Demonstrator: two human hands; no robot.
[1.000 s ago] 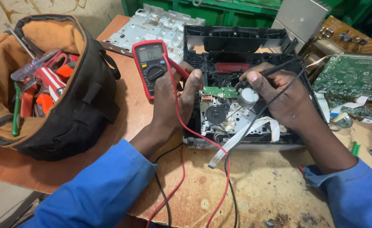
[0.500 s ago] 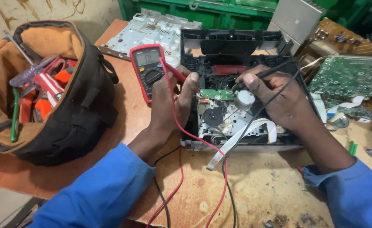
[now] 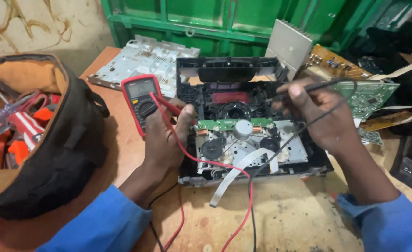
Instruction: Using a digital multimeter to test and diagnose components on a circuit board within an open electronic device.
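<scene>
An opened black disc-player mechanism (image 3: 250,140) lies on the worn wooden table (image 3: 290,219), its small green circuit strip (image 3: 224,124) and white ribbon cable (image 3: 236,173) exposed. My left hand (image 3: 165,133) grips the red probe (image 3: 168,106) at the mechanism's left edge, its tip near the green strip. My right hand (image 3: 320,114) pinches the black probe (image 3: 304,88) above the mechanism's right side. Red and black leads (image 3: 243,210) trail toward me. A red multimeter (image 3: 139,95) lies just left of my left hand.
An open black and tan tool bag (image 3: 42,140) holding red-handled tools fills the left. A grey metal chassis plate (image 3: 143,60) lies behind the multimeter. Green and brown circuit boards (image 3: 369,95) and a metal heat sink (image 3: 287,44) sit at the right, before a green metal frame (image 3: 206,18).
My right hand has lifted with the black probe, away from the mechanism's centre toward its upper right. The left hand stays at the left edge with the red probe.
</scene>
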